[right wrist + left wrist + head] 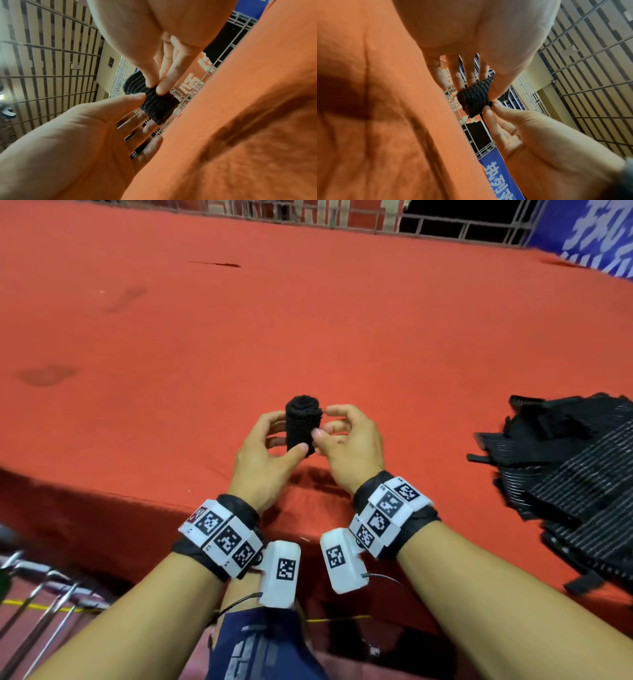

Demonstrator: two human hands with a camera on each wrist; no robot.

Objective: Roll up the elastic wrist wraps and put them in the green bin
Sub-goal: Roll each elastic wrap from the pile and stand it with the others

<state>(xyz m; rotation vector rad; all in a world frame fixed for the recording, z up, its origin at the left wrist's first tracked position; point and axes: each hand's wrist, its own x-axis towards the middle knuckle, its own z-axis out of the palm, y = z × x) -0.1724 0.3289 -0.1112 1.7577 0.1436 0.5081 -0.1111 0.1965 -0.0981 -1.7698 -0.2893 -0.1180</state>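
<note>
At frame centre, left hand (263, 457) and right hand (349, 446) pinch the rolled black wrist wrap (303, 424); slackened grip risks elastic unrolling.

black ribbed wrap (302, 424), tightly rolled, upright

Indoor hall or arena — high slatted ceiling (590, 67), metal railings (445, 227), blue banner (596, 231), red-covered bench (308, 320).
</note>
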